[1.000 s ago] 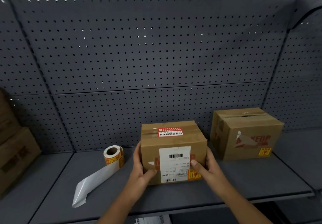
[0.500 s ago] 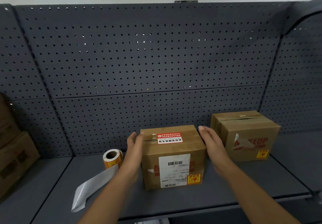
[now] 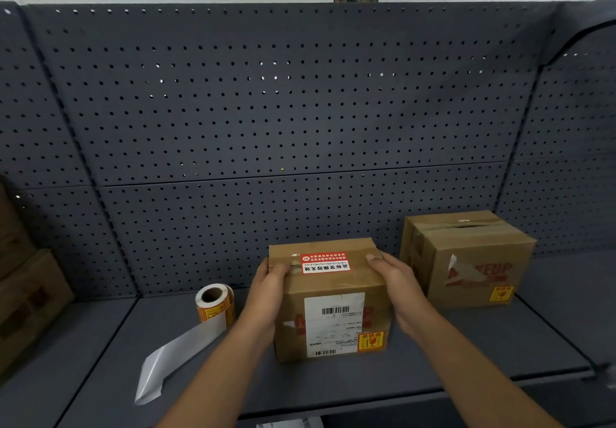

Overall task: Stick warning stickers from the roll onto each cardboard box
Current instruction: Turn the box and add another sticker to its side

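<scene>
The middle cardboard box (image 3: 333,282) is held from both sides. The fingers (image 3: 278,269) of the left hand (image 3: 266,291) curl over its top left edge, and the fingers (image 3: 375,259) of the right hand (image 3: 400,287) hook over the top right edge, with the palms against the side walls. The box appears to rest on the dark shelf (image 3: 500,344), near the front and roughly central.

It is a small, taped brown carton with a red-and-white seal label (image 3: 325,262) across the top and a white shipping label (image 3: 333,324) with barcodes on the front. An orange warning sticker (image 3: 370,341) sits flat at the front's lower right corner, so I would call this box finished.

Just beside it on the left stands the sticker roll (image 3: 215,304), with orange stickers on it. A strip of bare backing paper (image 3: 180,357) trails from it toward the shelf's front edge.

To the right, a little apart and further back, the right-hand cardboard box (image 3: 466,261) carries its own orange sticker (image 3: 501,294) low on the front, so that one looks done too.

At the far left stand stacked cartons (image 3: 26,294), too dim and cropped to tell whether they are stickered. If not, they are likely what remains.
</scene>
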### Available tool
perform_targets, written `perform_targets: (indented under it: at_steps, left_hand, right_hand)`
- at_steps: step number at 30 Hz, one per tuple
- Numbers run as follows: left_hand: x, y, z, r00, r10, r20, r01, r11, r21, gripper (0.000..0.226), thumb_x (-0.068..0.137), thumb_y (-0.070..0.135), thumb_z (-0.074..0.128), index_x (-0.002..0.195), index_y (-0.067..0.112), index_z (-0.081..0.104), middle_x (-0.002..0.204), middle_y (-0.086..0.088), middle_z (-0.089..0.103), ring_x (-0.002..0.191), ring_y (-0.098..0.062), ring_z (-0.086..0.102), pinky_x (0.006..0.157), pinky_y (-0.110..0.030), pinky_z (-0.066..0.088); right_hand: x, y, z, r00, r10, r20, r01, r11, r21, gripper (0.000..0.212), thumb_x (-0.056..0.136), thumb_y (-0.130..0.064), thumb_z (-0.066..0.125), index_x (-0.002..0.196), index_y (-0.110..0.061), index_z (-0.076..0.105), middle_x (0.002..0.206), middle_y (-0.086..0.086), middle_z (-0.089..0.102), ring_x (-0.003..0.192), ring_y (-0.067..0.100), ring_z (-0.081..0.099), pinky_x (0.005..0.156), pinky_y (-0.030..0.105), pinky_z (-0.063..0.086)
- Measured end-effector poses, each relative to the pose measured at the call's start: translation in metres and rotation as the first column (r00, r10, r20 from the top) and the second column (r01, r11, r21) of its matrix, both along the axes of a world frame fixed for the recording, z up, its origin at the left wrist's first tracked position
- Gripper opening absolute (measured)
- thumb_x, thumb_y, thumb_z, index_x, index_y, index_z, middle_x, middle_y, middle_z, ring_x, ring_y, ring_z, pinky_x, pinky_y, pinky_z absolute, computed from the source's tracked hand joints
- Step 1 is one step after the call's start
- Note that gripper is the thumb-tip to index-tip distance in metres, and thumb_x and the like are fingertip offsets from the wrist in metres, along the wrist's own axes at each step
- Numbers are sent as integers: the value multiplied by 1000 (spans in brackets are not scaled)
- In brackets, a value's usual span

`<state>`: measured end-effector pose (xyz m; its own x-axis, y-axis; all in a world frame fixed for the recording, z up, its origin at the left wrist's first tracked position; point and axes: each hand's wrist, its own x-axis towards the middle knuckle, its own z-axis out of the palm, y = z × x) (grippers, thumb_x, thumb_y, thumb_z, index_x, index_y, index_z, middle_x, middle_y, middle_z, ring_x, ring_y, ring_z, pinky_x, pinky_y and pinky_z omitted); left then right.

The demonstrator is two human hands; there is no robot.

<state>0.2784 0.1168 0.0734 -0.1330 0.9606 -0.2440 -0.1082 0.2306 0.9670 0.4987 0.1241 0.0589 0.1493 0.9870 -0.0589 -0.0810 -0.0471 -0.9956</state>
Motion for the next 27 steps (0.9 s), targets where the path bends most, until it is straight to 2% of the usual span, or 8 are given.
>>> perform_targets:
  at_steps: [5,10,12,15,17,21,27]
  left_hand:
    - [2,-4,4,1000,-10,1,10,1000,14,22,102,35,56,122,33,64,108,-6,78,101,-29,74,95,-49,57]
    - [11,-8,13,1000,-19,7,19,999,27,25,100,40,58,123,36,64,110,-5,78,101,-30,74,96,-52,56]
    - [17,-10,17,999,-33,27,32,999,32,26,100,40,59,124,33,63,109,-6,78,99,-30,75,93,-50,57]
    - [30,-14,23,995,-57,78,54,998,41,25,102,36,58,127,29,61,107,-7,77,93,-28,75,74,-40,56]
    - [41,-18,28,992,-80,98,76,996,39,25,103,33,57,128,28,59,107,-7,76,89,-26,74,66,-35,52]
    - [65,-24,33,982,-146,117,142,989,41,35,103,33,57,138,30,53,109,-6,74,90,-24,73,64,-34,53]
    - [108,-33,34,962,-236,136,236,972,18,51,103,34,59,150,31,39,113,-8,71,92,-25,72,64,-34,53]
  right_hand:
    - [3,-6,4,999,-26,-25,27,999,21,22,102,-29,60,117,-22,74,104,6,80,99,28,76,81,38,57]
    - [11,-16,14,999,-48,-24,49,998,49,21,102,-29,59,117,-24,74,103,5,80,96,25,76,77,35,56]
    - [18,-20,18,996,-83,-23,84,995,54,21,100,-31,62,118,-26,73,104,5,79,97,25,75,79,38,58]
    - [32,-27,24,991,-127,-31,128,990,51,27,96,-34,68,122,-27,71,112,5,77,105,28,73,94,48,58]
    - [45,-32,29,986,-163,-24,164,985,50,30,93,-36,71,121,-28,71,118,8,73,108,29,70,96,49,56]
    - [73,-44,37,981,-193,-7,193,980,52,37,92,-36,71,127,-22,69,119,8,73,109,29,69,86,39,53]
    - [121,-66,43,967,-253,14,252,967,21,31,93,-33,70,120,-18,74,109,10,79,105,32,72,88,42,54]
